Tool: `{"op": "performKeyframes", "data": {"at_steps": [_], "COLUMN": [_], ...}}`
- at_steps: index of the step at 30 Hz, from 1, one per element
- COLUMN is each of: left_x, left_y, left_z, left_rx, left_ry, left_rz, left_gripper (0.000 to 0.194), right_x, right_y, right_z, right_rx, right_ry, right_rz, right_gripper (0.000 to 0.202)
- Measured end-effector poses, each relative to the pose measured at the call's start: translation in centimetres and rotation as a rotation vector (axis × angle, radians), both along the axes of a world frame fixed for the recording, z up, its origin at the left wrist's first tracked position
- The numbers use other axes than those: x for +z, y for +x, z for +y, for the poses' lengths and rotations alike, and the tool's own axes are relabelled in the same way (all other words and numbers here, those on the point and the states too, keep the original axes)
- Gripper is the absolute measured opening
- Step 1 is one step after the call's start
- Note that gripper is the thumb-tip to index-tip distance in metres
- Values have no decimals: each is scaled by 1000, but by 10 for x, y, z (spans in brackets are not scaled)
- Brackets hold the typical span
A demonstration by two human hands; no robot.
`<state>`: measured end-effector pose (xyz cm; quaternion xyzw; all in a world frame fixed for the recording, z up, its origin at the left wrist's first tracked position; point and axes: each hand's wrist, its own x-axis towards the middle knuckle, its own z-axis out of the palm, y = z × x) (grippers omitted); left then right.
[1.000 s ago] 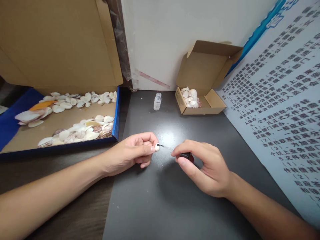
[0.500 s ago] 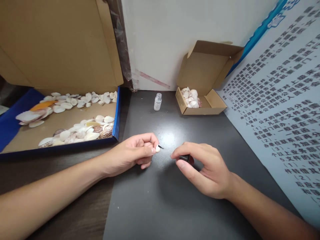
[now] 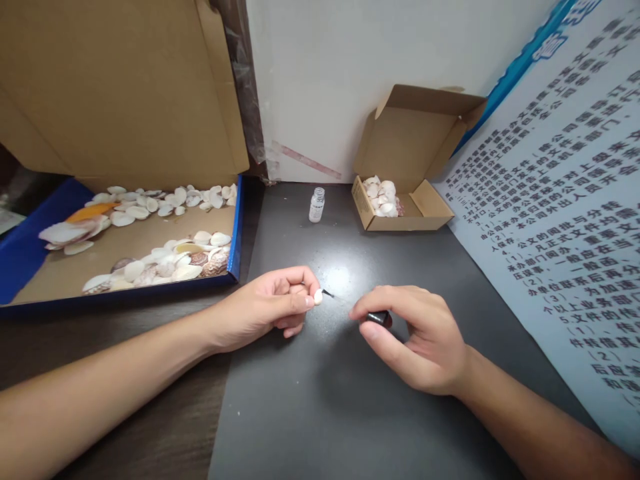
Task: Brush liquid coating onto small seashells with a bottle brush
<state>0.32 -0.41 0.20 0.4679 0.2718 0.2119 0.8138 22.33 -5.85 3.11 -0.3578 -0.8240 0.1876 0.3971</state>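
Pinching white seashell (image 3: 319, 297) in left hand (image 3: 280, 300) at six o'clock, inside nine-o'clock edge of grey mat (image 3: 280, 413); gripping black-capped brush (image 3: 379, 318) in right hand (image 3: 425, 340) at four, with room toward glass bottle (image 3: 317, 207) at twelve.

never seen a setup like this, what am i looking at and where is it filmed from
There's no machine here: these are a person's bare hands, seen by one head-worn camera looking forward and down. The left hand pinches a small white piece, perhaps a shell. The right hand holds a black cap; the dark brush tip near the piece probably belongs to it, though the stem is hard to see. An uncapped bottle stands on the dark grey surface. Shells lie in the open blue box at left and the small cardboard box beyond the right hand.
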Motion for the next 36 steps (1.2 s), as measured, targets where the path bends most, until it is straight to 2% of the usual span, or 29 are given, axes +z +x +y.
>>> {"op": "performKeyframes", "data": {"at_steps": [4, 17, 24, 31, 36], "left_x": [0, 0, 0, 1, 1], "left_y": [0, 0, 0, 2, 1], "left_z": [0, -1, -1, -1, -1], "left_rx": [-8, 11, 6, 8, 13], "left_ry": [6, 43, 48, 38, 48], "left_rz": [1, 18, 9, 7, 18], "left_gripper": [24, 26, 27, 25, 27], "right_x": [-1, -2, -2, 0, -1], "right_y": [1, 1, -1, -1, -1], "right_z": [0, 1, 0, 0, 0], "right_rx": [66, -3, 73, -53, 50], "right_ry": [-5, -9, 47, 31, 59], "right_rz": [3, -12, 39, -19, 6], "right_gripper": [7, 7, 6, 9, 6]}}
